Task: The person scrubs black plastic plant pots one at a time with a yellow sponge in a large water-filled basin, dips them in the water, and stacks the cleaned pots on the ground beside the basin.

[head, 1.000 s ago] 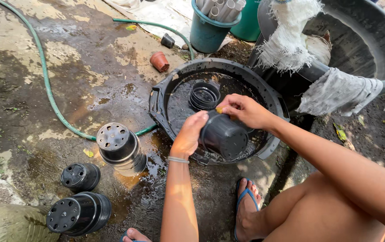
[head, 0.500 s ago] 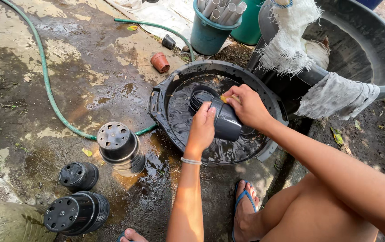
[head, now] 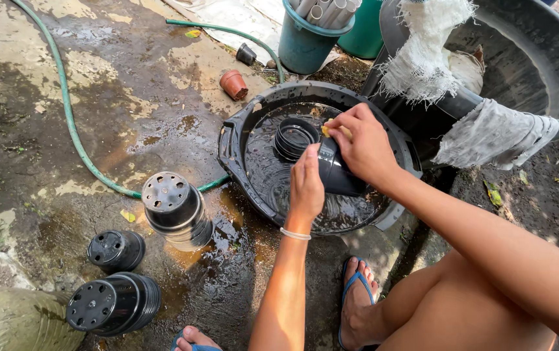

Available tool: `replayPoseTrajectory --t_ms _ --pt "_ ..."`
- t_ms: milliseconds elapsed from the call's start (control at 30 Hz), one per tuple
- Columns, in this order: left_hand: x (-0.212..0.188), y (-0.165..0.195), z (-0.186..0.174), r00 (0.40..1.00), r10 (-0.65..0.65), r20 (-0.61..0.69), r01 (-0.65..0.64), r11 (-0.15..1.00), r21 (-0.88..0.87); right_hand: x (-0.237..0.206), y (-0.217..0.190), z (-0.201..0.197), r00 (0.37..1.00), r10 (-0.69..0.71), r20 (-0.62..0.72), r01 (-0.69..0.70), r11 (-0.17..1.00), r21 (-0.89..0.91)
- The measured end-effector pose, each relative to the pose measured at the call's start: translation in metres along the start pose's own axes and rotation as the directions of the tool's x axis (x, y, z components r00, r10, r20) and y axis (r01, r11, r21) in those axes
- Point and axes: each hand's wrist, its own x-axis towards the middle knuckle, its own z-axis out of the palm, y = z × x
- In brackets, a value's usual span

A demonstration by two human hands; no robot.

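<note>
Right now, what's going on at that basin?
A person squats over a black basin of water on wet ground. The left hand steadies a black plastic pot over the water, while the right hand presses something small and yellow to its rim, seemingly scrubbing. A stack of pots sits in the basin. More black pots stand upside down on the left, and a green hose runs across the ground.
</note>
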Motion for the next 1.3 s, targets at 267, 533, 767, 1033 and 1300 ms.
replayPoseTrajectory --t_ms 267,533,767,1033,1300 --pt "0.010 -0.017 0.001 0.912 -0.366 -0.185 0.182 0.765 -0.617 -0.024 -0.023 0.012 0.943 -0.271 0.192 0.279 0.960 -0.016" --pt "0.012 0.020 -0.018 0.990 -0.046 -0.134 0.028 0.991 -0.133 -0.008 0.000 -0.003 0.989 -0.141 -0.046 0.131 0.977 -0.168" --pt "-0.001 0.050 -0.002 0.998 0.013 -0.057 -0.003 0.985 0.173 -0.006 0.022 -0.012 0.995 0.066 0.075 -0.070 0.996 0.055" --pt "0.015 0.001 -0.012 0.810 -0.413 -0.416 0.152 0.834 -0.530 -0.028 -0.023 -0.001 0.878 -0.432 0.205 0.445 0.895 -0.017" --pt "0.006 -0.002 0.006 0.841 -0.399 -0.365 0.228 0.874 -0.430 -0.011 0.001 -0.005 0.976 -0.218 -0.015 0.211 0.957 -0.198"
